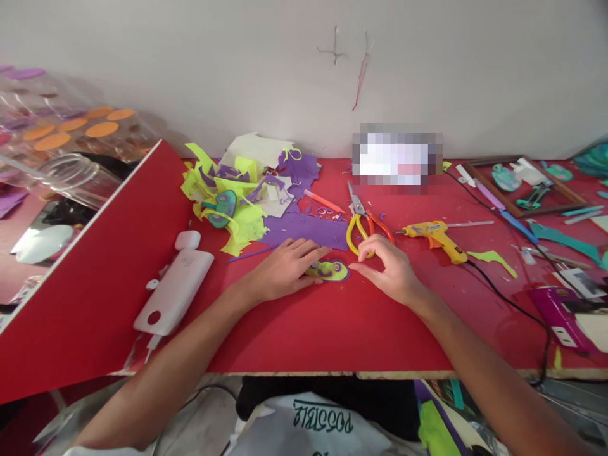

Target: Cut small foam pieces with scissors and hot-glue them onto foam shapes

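A small rounded foam cutout (pixel 335 271), yellow-green with a purple border and purple details, lies on the red tabletop. My left hand (pixel 292 269) holds its left end between thumb and index finger, covering that part. Just off the cutout's right end, my right hand (pixel 387 266) is closed in a pinch; whatever may be between the fingertips is too small to make out. Behind the right hand lie scissors (pixel 358 218) with yellow and orange handles, partly hidden by the fingers. Purple foam sheet (pixel 308 229) is spread behind the left hand.
Yellow-green and purple scraps (pixel 242 218) pile up at the back left. A yellow glue gun (pixel 437 237) with a black cord lies to the right. A white power bank (pixel 175 294) rests beside the red side panel (pixel 95 285). A brown frame (pixel 525 187) holds foam pieces.
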{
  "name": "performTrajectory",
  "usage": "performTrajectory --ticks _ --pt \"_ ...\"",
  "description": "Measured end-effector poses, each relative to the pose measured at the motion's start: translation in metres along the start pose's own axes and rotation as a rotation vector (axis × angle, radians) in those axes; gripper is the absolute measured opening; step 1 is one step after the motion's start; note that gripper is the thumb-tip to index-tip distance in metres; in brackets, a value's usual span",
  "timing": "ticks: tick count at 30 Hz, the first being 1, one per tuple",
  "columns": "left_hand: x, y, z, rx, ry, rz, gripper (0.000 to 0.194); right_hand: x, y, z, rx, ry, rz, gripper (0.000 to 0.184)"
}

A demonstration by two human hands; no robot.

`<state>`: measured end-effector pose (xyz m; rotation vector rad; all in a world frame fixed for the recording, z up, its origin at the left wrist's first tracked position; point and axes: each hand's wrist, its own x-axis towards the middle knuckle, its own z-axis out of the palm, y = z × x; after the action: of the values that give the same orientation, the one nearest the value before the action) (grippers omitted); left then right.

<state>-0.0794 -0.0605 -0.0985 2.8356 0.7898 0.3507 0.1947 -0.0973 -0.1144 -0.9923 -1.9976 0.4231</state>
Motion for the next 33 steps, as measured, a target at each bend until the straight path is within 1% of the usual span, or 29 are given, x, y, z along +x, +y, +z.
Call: performTrajectory --ticks 3,12,16,19,23,25,27,29,31,33 --pt "0.000 0.000 0.000 -0.001 -0.002 -0.003 0.049 0.001 0.000 0.000 0.006 0.014 0.002 0.015" --pt "0.000 -0.001 0.000 -0.007 -0.013 -0.007 0.050 0.001 0.000 0.001 0.001 -0.001 -0.001 0.009" --pt "-0.002 -0.003 0.003 -0.057 0.010 -0.012 0.052 0.002 -0.002 -0.001 -0.013 -0.018 -0.005 0.008" --pt "-0.002 -0.006 0.005 -0.099 0.092 -0.047 0.047 0.003 -0.004 -0.003 -0.023 -0.031 -0.026 0.009" --pt "0.000 -0.011 0.004 -0.126 0.254 -0.191 0.031 0.002 -0.002 -0.005 -0.049 -0.064 -0.074 0.008" --pt "0.001 -0.014 0.002 -0.148 0.281 -0.249 0.027 0.002 -0.001 -0.006 -0.066 -0.067 -0.102 0.010" --pt "0.001 -0.015 0.001 -0.163 0.225 -0.248 0.025 0.002 -0.001 -0.007 -0.080 -0.056 -0.120 0.013" --pt "0.001 -0.014 0.000 -0.158 0.115 -0.202 0.023 0.003 -0.002 -0.009 -0.089 -0.022 -0.124 0.015" --pt "0.000 -0.012 -0.001 -0.144 0.023 -0.163 0.026 0.003 -0.004 -0.011 -0.090 0.045 -0.120 0.017" --pt "-0.001 -0.010 -0.001 -0.143 -0.021 -0.151 0.032 0.004 -0.007 -0.014 -0.078 0.134 -0.112 0.018"
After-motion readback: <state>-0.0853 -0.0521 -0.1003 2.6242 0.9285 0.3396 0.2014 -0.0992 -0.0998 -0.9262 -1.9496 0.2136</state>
